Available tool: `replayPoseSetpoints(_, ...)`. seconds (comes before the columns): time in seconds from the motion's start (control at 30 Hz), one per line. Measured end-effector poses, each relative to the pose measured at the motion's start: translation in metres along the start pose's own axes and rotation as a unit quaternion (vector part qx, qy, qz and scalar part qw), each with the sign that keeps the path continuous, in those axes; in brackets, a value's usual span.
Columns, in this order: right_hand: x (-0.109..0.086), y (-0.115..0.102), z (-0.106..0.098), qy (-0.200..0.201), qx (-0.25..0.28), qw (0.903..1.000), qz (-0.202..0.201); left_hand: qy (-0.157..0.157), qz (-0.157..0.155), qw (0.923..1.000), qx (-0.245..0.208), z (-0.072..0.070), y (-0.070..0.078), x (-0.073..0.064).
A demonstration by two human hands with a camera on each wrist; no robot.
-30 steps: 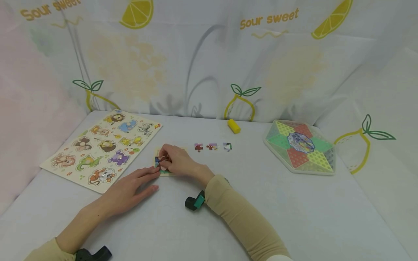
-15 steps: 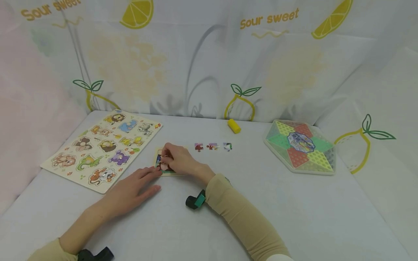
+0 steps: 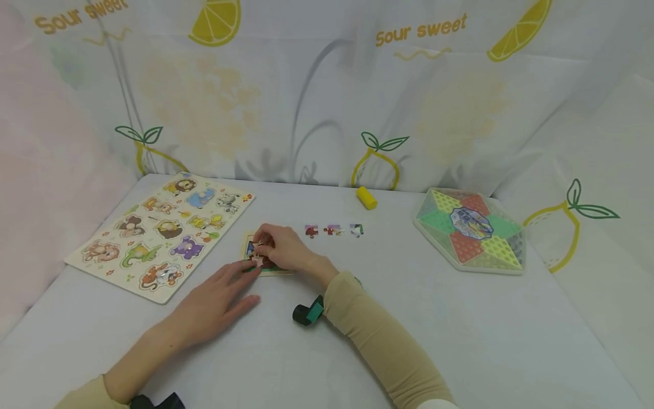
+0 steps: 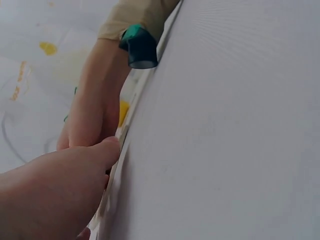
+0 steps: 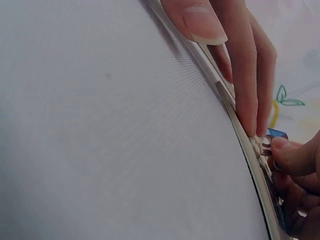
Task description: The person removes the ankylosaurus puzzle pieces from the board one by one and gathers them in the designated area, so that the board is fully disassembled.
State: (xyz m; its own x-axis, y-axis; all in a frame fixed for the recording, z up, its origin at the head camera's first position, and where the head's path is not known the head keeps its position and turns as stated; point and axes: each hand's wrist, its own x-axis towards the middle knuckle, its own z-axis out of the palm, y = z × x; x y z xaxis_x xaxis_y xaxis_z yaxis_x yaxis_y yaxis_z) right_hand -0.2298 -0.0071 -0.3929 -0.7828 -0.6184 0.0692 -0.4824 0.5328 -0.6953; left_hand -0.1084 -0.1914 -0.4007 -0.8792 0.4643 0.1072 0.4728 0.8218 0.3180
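A small framed jigsaw puzzle (image 3: 278, 272) lies on the table, partly hidden by both hands. My right hand (image 3: 286, 247) is over it, thumb and fingertips pinching a jigsaw piece (image 5: 266, 146) low above or against the puzzle's surface; contact is hard to tell. My left hand (image 3: 217, 298) reaches in from the near left, its fingers (image 5: 245, 75) extended and their tips resting on the puzzle beside that piece. In the left wrist view the left hand (image 4: 55, 192) covers most of the puzzle. Farther right, several loose jigsaw pieces (image 3: 332, 229) lie in a row.
A large animal puzzle board (image 3: 153, 233) lies to the left. At the back stands a yellow cylinder (image 3: 366, 197) tipped on its side. A hexagonal Chinese checkers board (image 3: 470, 227) is at the far right. A lemon-print curtain (image 3: 306, 96) hangs behind the table.
My left hand has slid a little to the right along the puzzle. The right hand stays over the puzzle, its fingertips shifting only slightly. The loose pieces have not moved.
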Motion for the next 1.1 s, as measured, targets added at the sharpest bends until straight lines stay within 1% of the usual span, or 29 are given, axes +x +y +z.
replayPoseSetpoints(0.13, 0.001, 0.000, 0.000, 0.000, -0.013, 0.9999, -0.001, -0.002, 0.007, 0.9999, -0.011, 0.001, 0.001, 0.000)
replayPoseSetpoints(0.37, 0.002, 0.000, 0.001, 0.004, -0.017, 0.9998, 0.008, 0.003, 0.006, 1.0000, -0.005, 0.002, 0.000, 0.000)
replayPoseSetpoints(0.47, 0.002, 0.000, 0.001, 0.007, -0.008, 0.9999, 0.008, 0.003, 0.007, 0.9999, -0.007, 0.002, 0.000, -0.001)
replayPoseSetpoints(0.63, 0.001, 0.004, -0.003, 0.013, 0.031, 0.9993, 0.016, -0.002, 0.009, 0.9998, -0.017, 0.002, 0.000, -0.001)
replayPoseSetpoints(0.73, -0.002, 0.007, -0.010, 0.016, 0.053, 0.9982, 0.021, -0.004, 0.008, 0.9997, -0.022, 0.003, 0.000, -0.001)
replayPoseSetpoints(0.87, -0.011, 0.015, -0.024, 0.022, 0.057, 0.9978, 0.026, -0.001, 0.007, 0.9997, -0.024, 0.004, 0.000, -0.001)
replayPoseSetpoints(0.97, -0.021, 0.027, -0.035, 0.034, 0.049, 0.9975, 0.038, 0.003, 0.010, 0.9997, -0.022, 0.005, -0.001, 0.000)
replayPoseSetpoints(1.1, -0.035, 0.044, -0.052, 0.056, 0.054, 0.9953, 0.057, 0.007, 0.018, 0.9997, -0.017, 0.004, -0.002, 0.000)
